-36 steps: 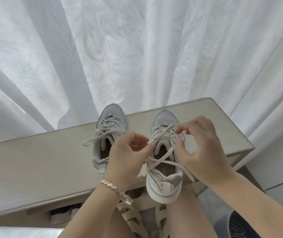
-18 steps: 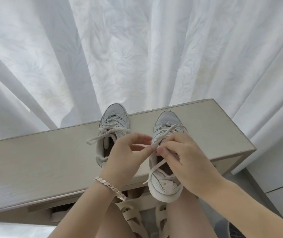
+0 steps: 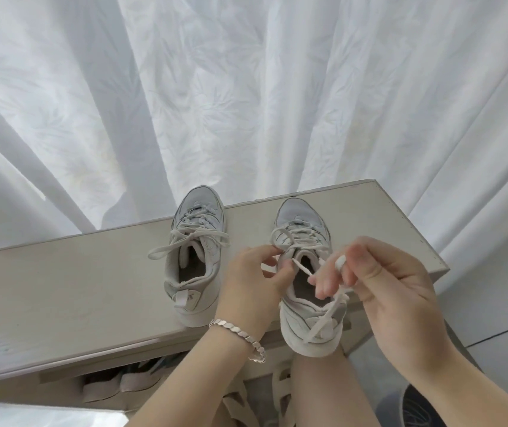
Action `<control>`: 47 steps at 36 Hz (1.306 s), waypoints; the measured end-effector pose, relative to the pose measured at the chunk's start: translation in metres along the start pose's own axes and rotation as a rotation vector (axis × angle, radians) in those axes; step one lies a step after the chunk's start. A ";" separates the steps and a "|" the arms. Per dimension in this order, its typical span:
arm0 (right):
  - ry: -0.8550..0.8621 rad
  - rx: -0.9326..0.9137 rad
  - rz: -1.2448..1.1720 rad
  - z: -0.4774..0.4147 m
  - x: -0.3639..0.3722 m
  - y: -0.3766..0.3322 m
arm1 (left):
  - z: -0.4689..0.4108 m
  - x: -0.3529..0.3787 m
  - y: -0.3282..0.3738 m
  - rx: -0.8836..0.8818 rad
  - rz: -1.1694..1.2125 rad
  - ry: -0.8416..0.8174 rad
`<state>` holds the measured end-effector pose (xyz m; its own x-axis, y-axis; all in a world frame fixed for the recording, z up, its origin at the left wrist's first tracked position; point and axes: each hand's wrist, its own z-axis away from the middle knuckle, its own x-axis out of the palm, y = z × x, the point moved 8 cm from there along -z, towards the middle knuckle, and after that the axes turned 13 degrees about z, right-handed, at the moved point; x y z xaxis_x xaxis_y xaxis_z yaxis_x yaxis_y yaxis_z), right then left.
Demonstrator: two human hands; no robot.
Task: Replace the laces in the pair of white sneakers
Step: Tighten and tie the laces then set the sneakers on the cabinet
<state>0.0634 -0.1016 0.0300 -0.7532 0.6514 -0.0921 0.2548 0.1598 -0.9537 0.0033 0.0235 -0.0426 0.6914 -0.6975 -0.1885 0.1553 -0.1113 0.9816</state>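
Two white sneakers stand side by side on a pale wooden cabinet top [image 3: 61,282], toes pointing away from me. The left sneaker [image 3: 192,257] is laced, with loose lace ends spread over its tongue. The right sneaker [image 3: 305,303] juts past the front edge with its heel. My left hand [image 3: 252,282], a silver bracelet on its wrist, pinches the lace at the right sneaker's top eyelets. My right hand [image 3: 382,288] is raised beside the shoe and holds the white lace [image 3: 326,318], one strand running taut to the eyelets, the other hanging over the heel.
A white patterned curtain [image 3: 246,103] hangs right behind the cabinet. Shoes sit on an open shelf [image 3: 123,383] under the top. My knees and sandalled feet are below the front edge. A dark object [image 3: 416,408] lies on the floor at the lower right.
My right hand has drawn back from the shoe's tongue toward me and to the right, pulling the lace out taut. My left hand stays at the eyelets.
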 end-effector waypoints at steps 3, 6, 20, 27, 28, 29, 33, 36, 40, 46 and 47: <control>0.081 0.149 0.373 0.000 -0.014 0.013 | 0.001 0.002 -0.002 -0.004 -0.005 0.003; 0.052 0.291 0.645 -0.003 -0.021 0.026 | 0.002 0.002 -0.003 -0.007 0.006 -0.002; -0.177 -0.104 1.068 -0.005 0.016 0.027 | 0.001 0.001 -0.005 -0.022 0.063 -0.018; -0.056 0.177 0.925 -0.015 -0.028 0.026 | 0.003 0.002 0.000 0.030 -0.015 -0.010; -0.051 0.215 0.965 -0.018 -0.033 0.027 | 0.004 0.003 0.001 0.038 -0.037 -0.008; -0.066 0.260 1.008 -0.020 -0.036 0.030 | 0.004 0.003 0.002 0.044 -0.053 -0.003; -0.183 0.346 1.227 -0.021 -0.032 0.046 | 0.002 0.002 0.000 0.046 -0.093 0.022; -0.180 0.286 1.333 -0.019 -0.027 0.047 | 0.003 0.002 -0.002 0.061 -0.113 0.045; -0.166 0.259 1.190 -0.016 -0.027 0.045 | 0.004 0.004 -0.001 0.107 -0.072 0.098; -0.227 0.315 1.037 -0.016 -0.030 0.050 | 0.006 0.009 -0.004 0.125 -0.043 0.136; -0.231 0.325 1.037 -0.016 -0.031 0.052 | 0.006 0.009 -0.004 0.123 -0.038 0.140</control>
<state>0.1092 -0.1016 -0.0120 -0.3704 0.1971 -0.9077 0.6816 -0.6063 -0.4097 0.0045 0.0133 -0.0480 0.7791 -0.5870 -0.2199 0.1017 -0.2278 0.9684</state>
